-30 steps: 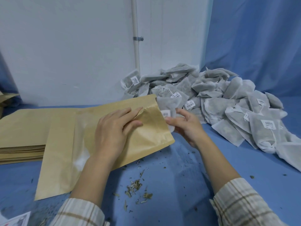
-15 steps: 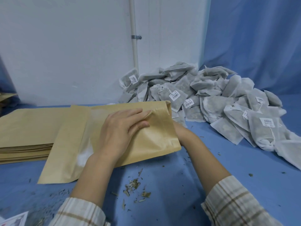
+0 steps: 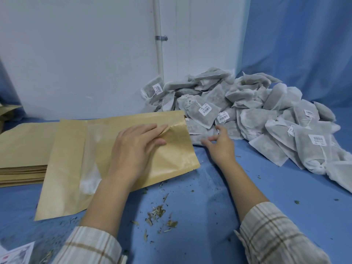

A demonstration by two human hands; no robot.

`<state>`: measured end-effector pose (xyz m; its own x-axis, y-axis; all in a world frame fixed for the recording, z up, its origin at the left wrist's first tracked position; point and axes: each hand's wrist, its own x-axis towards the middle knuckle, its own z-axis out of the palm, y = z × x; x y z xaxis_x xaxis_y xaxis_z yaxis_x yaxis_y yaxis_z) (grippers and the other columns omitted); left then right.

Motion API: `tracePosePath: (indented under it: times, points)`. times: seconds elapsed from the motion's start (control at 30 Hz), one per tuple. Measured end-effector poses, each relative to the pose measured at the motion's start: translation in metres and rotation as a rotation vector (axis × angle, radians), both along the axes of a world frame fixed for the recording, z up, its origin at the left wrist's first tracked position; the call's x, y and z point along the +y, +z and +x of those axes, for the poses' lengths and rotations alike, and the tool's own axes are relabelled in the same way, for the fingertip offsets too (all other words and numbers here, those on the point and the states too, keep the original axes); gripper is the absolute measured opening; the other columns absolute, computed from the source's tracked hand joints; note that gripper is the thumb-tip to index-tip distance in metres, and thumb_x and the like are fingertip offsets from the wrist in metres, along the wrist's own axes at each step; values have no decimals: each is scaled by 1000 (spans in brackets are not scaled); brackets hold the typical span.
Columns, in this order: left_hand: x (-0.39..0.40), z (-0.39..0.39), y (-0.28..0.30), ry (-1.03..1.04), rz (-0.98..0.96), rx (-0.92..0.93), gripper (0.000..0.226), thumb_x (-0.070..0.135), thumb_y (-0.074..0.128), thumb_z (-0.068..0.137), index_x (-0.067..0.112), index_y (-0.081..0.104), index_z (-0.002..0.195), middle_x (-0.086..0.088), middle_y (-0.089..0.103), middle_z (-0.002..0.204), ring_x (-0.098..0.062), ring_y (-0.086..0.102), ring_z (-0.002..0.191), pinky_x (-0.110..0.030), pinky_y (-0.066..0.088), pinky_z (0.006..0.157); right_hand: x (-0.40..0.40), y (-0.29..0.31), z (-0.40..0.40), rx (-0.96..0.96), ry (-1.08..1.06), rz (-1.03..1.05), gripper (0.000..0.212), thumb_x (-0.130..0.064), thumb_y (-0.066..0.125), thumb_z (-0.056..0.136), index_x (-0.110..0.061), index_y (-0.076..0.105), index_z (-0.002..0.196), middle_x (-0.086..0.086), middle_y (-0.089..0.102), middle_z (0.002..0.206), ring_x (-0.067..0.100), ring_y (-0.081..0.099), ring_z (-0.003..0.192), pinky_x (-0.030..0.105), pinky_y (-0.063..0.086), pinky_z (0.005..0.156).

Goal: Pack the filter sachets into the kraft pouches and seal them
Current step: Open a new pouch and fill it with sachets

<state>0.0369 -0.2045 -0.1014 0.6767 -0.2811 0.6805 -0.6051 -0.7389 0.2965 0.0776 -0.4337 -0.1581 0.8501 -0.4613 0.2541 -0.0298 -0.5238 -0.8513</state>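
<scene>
Now, in the head view, the right hand (image 3: 221, 147) is out of the pouch (image 3: 171, 149) and empty; half a second ago it was hidden behind the pouch mouth, and a second ago it carried a sachet toward that mouth. The sachet is no longer visible, so it is judged to be inside the pouch. The right fingers (image 3: 206, 142) are loosely spread, holding nothing, and hover at the near edge of the sachet pile (image 3: 247, 119), just right of the pouch. The left hand (image 3: 133, 151) lies on the pouch, its fingers pinching the upper flap at the mouth and keeping it lifted. The pouch rests on the tabletop (image 3: 209, 206), overlapping a stack of flat pouches (image 3: 21, 149) to its left. Herb crumbs (image 3: 158, 216) lie in front of the pouch. The mouth is unsealed; the right hand appears set to take another sachet.
</scene>
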Motion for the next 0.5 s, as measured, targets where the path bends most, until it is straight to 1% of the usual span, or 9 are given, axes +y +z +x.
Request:
tracePosePath:
  times: [0.03,0.07,0.1,0.17,0.23,0.3,0.37,0.43,0.5]
  points:
    - [1,1,0,7,-2,6,32,27,64,85,22,68,116,1,67,116,-28,61,107,-42,43,91,0,2,-1,-21,17,130,58,-19,66,85,-12,40,136,-4,60,90,15,54,98,27,41,88]
    - [2,1,0,15,-2,4,32,28,63,86,23,68,117,1,67,117,-28,60,107,-42,43,91,-1,5,-1,-58,29,273,49,-14,65,86,-10,46,131,-3,59,90,15,57,92,27,47,84]
    - [4,2,0,26,-3,3,33,30,62,86,24,67,119,2,67,118,-28,60,107,-42,43,90,-4,8,-1,-115,33,402,39,-8,62,87,-7,53,125,1,61,93,16,60,85,26,52,77]
    - [8,4,1,47,-8,1,34,32,59,87,26,65,120,3,66,119,-27,59,107,-40,42,89,-18,14,-3,-237,34,543,26,1,59,87,-3,62,113,11,64,98,14,63,71,16,55,64]
    - [12,5,1,64,-24,-5,34,32,59,87,27,65,121,5,66,118,-27,59,106,-39,42,89,-37,20,-9,-323,54,574,24,2,60,86,-7,65,108,9,67,94,8,67,64,11,52,62]
    - [15,5,2,74,-44,-3,34,31,60,87,27,65,121,5,66,118,-26,59,106,-38,41,90,-51,25,-16,-390,122,618,22,1,63,85,-10,67,104,1,71,88,5,69,70,12,52,67]
    - [15,5,2,72,-43,0,34,31,61,87,26,65,121,4,66,118,-26,59,107,-38,41,90,-55,30,-20,-442,198,674,20,0,63,84,-15,70,96,-4,74,85,6,69,78,13,52,70]
    - [14,5,2,66,-37,10,35,32,60,86,27,65,121,5,66,119,-26,59,107,-38,41,90,-49,35,-22,-463,259,680,21,0,64,83,-18,71,92,-4,74,86,7,69,82,14,52,72]
    - [13,4,2,47,-50,19,36,34,59,86,27,64,121,6,66,120,-25,59,107,-39,41,91,-32,39,-22,-441,335,667,21,2,65,81,-16,71,90,-3,74,84,8,69,80,15,53,71]
